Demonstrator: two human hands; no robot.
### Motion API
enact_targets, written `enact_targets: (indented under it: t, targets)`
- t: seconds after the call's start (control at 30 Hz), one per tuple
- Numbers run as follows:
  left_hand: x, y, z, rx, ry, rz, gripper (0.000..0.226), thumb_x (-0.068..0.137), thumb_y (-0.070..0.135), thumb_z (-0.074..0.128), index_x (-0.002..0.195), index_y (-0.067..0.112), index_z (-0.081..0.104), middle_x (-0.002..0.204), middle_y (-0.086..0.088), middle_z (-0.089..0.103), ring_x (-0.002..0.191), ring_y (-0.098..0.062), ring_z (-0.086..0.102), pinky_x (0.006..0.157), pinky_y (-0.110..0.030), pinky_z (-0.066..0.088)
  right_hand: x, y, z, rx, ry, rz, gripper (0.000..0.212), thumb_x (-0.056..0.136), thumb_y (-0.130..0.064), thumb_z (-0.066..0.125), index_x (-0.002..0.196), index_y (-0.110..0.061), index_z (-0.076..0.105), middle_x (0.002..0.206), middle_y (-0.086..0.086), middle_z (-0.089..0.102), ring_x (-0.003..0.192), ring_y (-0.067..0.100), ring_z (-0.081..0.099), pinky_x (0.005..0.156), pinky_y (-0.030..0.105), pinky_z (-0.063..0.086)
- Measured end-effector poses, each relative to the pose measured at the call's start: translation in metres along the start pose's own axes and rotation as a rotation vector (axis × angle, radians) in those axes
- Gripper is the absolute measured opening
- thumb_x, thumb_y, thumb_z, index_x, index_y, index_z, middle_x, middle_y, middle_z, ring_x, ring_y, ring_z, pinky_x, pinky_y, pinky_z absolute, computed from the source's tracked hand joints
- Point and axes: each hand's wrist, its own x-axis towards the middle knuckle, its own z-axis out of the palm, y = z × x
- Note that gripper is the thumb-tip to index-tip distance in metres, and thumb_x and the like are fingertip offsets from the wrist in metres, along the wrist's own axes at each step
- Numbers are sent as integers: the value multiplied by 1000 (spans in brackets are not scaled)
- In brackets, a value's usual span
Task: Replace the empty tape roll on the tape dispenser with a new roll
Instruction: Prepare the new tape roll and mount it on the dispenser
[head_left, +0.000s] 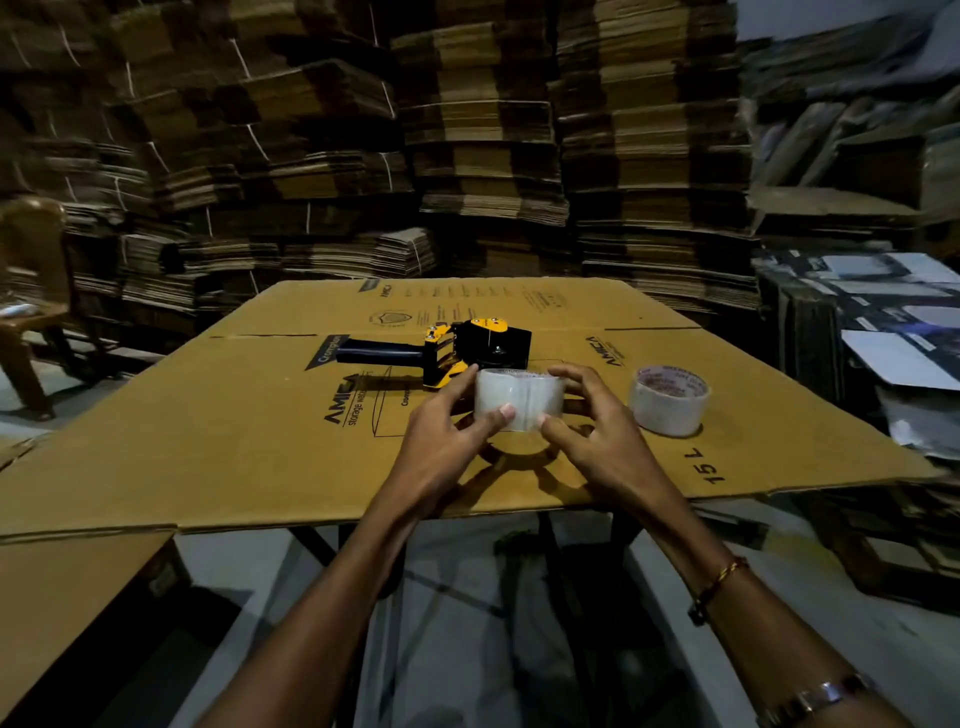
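Note:
A clear tape roll (519, 399) is held up just above the flattened cardboard sheet (260, 441), gripped from both sides by my left hand (447, 441) and my right hand (597, 431), thumbs on its near face. Behind it lies the black and yellow tape dispenser (452, 348) on its side, handle pointing left. A second tape roll (669, 400) with a printed core stands on the cardboard to the right of my right hand.
Tall stacks of flattened cartons (467, 130) fill the background. A brown plastic chair (31, 291) stands at the left. Printed sheets (893, 332) are piled at the right. The cardboard's near edge overhangs the floor.

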Motion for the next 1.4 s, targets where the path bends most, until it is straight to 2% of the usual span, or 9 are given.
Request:
enact_targets:
  t: [0.13,0.2,0.33,0.43,0.63,0.7,0.87,1.13,1.4]
  targets:
    - [0,1,6,125,-15,17,97,77,43,79,154,17,27,148,0,44,122,-15,52,90,-26,56,1,1,2,-50,29,15,45,78,-48,67,118,-36,52,130,1,58,115,19,60,78,39,63]
    - [0,1,7,184,2,38,100,73,41,82,153,16,28,148,-2,45,127,-18,49,97,-36,54,1,1,3,-79,47,-5,37,80,-43,67,113,-34,53,127,1,60,113,19,61,77,41,63]
    - [0,3,2,-4,-65,-36,94,78,26,81,154,18,27,144,-1,48,105,-21,63,68,-24,59,-1,0,2,0,87,-18,22,91,-19,64,112,-24,59,123,1,58,105,16,63,66,40,64]
    - [1,3,-3,-103,-115,-89,88,82,25,76,154,20,26,140,-1,50,94,-19,66,64,-23,59,-1,0,-3,113,86,9,22,95,-13,61,113,-24,64,123,0,58,102,16,64,65,38,64]
    - [5,2,-9,-269,-189,-170,75,74,34,75,142,29,43,130,0,58,114,-21,61,99,-46,52,4,1,-3,202,108,72,29,96,-14,61,123,-23,66,123,3,58,104,25,63,73,44,64]
    - [6,1,-8,-266,-195,-174,79,75,35,76,145,28,39,131,1,57,113,-19,60,99,-44,53,5,2,-2,207,99,78,28,96,-19,64,123,-22,66,124,5,58,106,24,63,75,45,63]
    - [6,-1,-4,-155,-178,-148,98,75,40,76,154,23,22,132,-2,52,101,-17,63,67,-26,58,3,4,-3,221,64,59,27,94,-24,67,121,-21,68,124,3,58,107,21,66,75,39,64]
    - [5,-1,-8,-169,-206,-147,99,76,42,77,155,24,20,141,-2,46,109,-18,60,83,-40,59,4,5,-2,326,64,65,19,96,-20,65,113,-21,72,125,3,58,107,26,66,74,36,63]
    - [5,-4,-9,-246,-231,-163,96,72,39,76,153,27,25,139,-5,49,111,-23,62,69,-26,56,4,3,-3,297,82,54,17,98,-20,62,111,-17,72,121,2,58,105,22,68,75,42,64]
